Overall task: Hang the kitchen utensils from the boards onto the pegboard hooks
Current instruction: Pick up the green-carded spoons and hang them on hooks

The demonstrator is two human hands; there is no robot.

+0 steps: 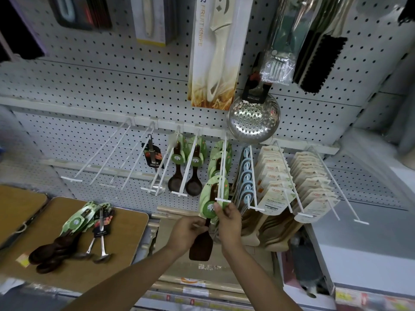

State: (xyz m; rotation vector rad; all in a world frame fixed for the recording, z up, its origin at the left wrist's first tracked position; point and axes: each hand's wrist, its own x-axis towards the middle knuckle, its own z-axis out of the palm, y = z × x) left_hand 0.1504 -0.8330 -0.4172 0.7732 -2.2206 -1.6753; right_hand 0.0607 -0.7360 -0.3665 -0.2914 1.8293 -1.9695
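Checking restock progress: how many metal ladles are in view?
3. One metal ladle hangs on a pegboard hook left of the dark wooden spoons; two metal ladles lie on the brown board. Others may be hidden.

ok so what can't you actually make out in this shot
- Head view: whether the spatula card is already on the hook; the right hand covers its lower edge.
- Spatula handle: hidden by the left hand.
- Utensils on the board: overlapping, too blurred to count.

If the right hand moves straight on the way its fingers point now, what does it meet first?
Most likely the white hook's end bar: the right hand pinches the green card of the dark spatula just below it. Depth is unclear.
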